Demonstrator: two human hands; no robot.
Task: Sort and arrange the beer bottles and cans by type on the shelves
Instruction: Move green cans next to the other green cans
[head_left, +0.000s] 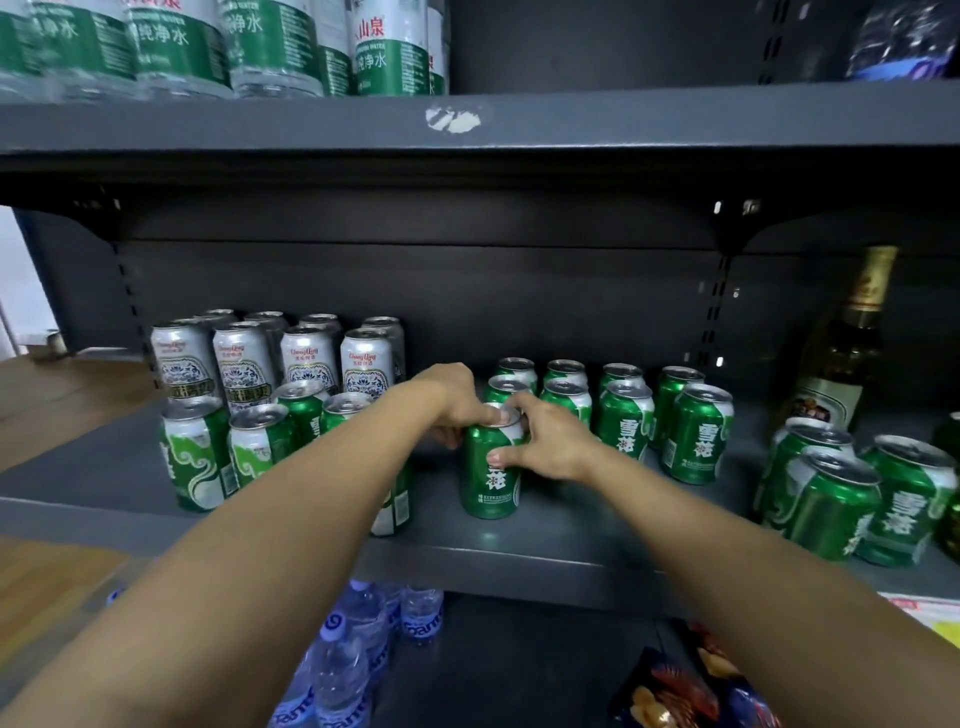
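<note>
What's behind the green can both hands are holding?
Behind the held green can stand more green cans in a row toward the dark back panel. Both hands cover part of that row.

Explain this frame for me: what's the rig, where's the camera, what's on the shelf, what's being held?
No robot here: a person's two bare hands, filmed by one wide-angle camera on their head, looking forward and down. The middle shelf holds silver cans at back left, green cans across the rest, and a tall glass bottle at right. Both hands grip one green can standing at centre: left hand at its far side and rim, right hand pinching the near side. Water bottles stand on the shelf above.
</note>
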